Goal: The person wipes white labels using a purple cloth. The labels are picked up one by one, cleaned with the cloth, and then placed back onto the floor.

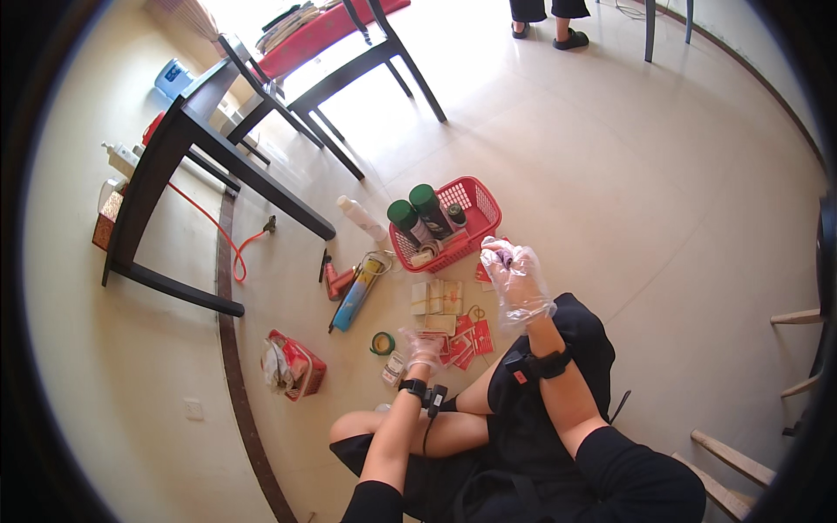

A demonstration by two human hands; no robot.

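Both hands wear clear plastic gloves. My right hand (521,281) is raised beside the red plastic basket (451,259), its fingers closed around a small purple rolled item (504,257). My left hand (422,348) is low over the floor, at the near left edge of several red printed cards (472,341); whether it grips anything is unclear. Just beyond lie bundles of cream cards or papers (437,297) held by a band. A roll of green tape (382,343) and a small box with a label (393,369) lie left of that hand. Two green-capped cans (425,210) stand in the basket.
A white bottle (361,219), a blue-and-yellow package (358,297) and a pink hairdryer-like tool (338,281) lie left of the basket. A smaller red basket (306,376) holds plastic bags. Dark table legs (274,183) and chairs stand beyond; another person's feet (569,39) show far off.
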